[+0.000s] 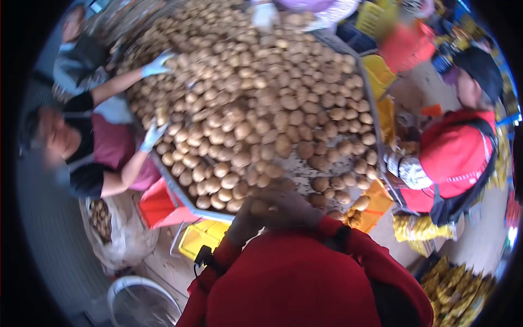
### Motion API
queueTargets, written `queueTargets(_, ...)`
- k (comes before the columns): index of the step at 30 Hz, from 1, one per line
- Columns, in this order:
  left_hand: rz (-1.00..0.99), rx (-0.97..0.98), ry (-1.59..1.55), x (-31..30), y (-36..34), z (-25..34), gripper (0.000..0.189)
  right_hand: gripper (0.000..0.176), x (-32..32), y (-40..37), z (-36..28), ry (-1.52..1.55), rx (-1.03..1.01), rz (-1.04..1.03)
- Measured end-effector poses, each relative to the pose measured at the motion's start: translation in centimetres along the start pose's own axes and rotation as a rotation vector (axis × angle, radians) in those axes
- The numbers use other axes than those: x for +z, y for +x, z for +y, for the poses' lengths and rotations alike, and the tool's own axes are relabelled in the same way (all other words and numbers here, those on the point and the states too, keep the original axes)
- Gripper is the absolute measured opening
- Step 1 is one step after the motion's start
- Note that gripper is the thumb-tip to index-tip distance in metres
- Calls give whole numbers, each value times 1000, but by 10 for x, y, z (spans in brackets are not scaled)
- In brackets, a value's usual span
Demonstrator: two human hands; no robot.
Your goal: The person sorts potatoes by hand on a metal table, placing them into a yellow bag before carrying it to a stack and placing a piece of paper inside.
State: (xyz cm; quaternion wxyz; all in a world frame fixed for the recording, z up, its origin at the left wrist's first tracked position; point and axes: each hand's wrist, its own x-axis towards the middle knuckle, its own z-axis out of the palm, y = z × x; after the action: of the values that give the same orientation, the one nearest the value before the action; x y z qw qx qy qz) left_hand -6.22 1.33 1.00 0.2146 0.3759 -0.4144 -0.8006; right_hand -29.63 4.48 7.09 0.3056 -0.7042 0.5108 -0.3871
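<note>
A large heap of brown, oval potatoes [239, 109] covers the metal-rimmed sorting table [188, 204] in front of me. My left hand [243, 222] and my right hand [294, 206] are close together at the near edge, both dark and smeared by motion. A rounded tan shape, seemingly a potato [261, 208], shows between them at the left hand's fingers. I cannot make out the right hand's fingers. Just beyond the hands, loose potatoes lie on a bare, dirt-flecked patch of the tabletop [297, 170].
At left, a co-worker's gloved hands [154, 135] touch the heap; another person's gloved hand [265, 15] is at the far side. A person in red [455, 155] stands at right. Around the table are a yellow crate [204, 238], an orange bin [376, 204] and a sack [117, 234].
</note>
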Motion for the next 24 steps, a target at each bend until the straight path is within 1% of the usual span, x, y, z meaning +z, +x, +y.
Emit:
queueTargets(2, 173, -262, -548, -16, -41, 11, 51, 38, -17, 7, -19, 93, 81, -44)
queueTargets(3, 270, -186, -542, -35, -73, 5, 52, 37, -16, 4, -14, 137, 106, -16)
queueTargets(4, 339, -125, -528, -55, -100, 0, 54, 36, -20, -5, -10, 94, 144, 9)
queueTargets(5, 435, -114, -623, -87, -130, -11, 56, 35, -23, -13, -5, 53, 184, 32)
queueTargets(6, 522, -113, -718, -121, -153, -24, 58, 34, -27, -26, -3, -65, 228, 36)
queueTargets(7, 685, -8, -629, -140, -168, -31, 58, 34, -30, -39, 0, -179, 271, 34)
queueTargets(8, 860, 104, -534, -156, -184, -38, 59, 34, -31, -49, 6, -207, 267, 4)
queueTargets(10, 1279, -315, 145, -201, -219, -58, 59, 34, -19, -54, 19, -238, 223, -72)
queueTargets(11, 1290, -140, 429, -234, -236, -79, 57, 34, -7, -49, 21, -196, 137, -115)
queueTargets(12, 1251, 40, 721, -255, -233, -80, 55, 35, 3, -45, 20, -163, 69, -141)
queueTargets(13, 1286, 30, 742, -264, -228, -85, 53, 35, 1, -45, 20, -157, 26, -147)
queueTargets(14, 1320, 19, 763, -247, -209, -58, 53, 55, -3, -20, -4, -256, 111, -440)
queueTargets(15, 1355, 7, 783, -223, -188, -24, 53, 55, 29, -38, 35, -90, -81, -275)
queueTargets(16, 1291, 346, 653, -265, -162, -56, 49, 59, 48, -29, 34, -428, -269, -394)
queueTargets(17, 1210, 287, 657, -238, -128, -38, 47, 62, 66, -33, 34, -433, -223, -240)
queueTargets(18, 1144, 229, 673, -193, -104, -4, 45, 57, 74, -33, 34, -450, -138, -278)
queueTargets(19, 947, 281, 855, -161, -77, 15, 45, 50, 86, -39, 54, -438, -206, -179)
queueTargets(20, 758, 335, 1030, -132, -52, 27, 46, 49, 69, -52, 59, -533, -214, -158)
queueTargets(21, 706, 243, 974, -100, -30, 28, 48, 49, 46, -66, 61, -622, -229, -139)
queueTargets(22, 553, 439, 1304, -57, -15, 47, 52, 48, 26, -79, 58, -706, -248, -124)
queueTargets(24, 282, 509, 1419, -14, 13, 57, 60, 45, -7, -109, 43, -688, 48, -59)
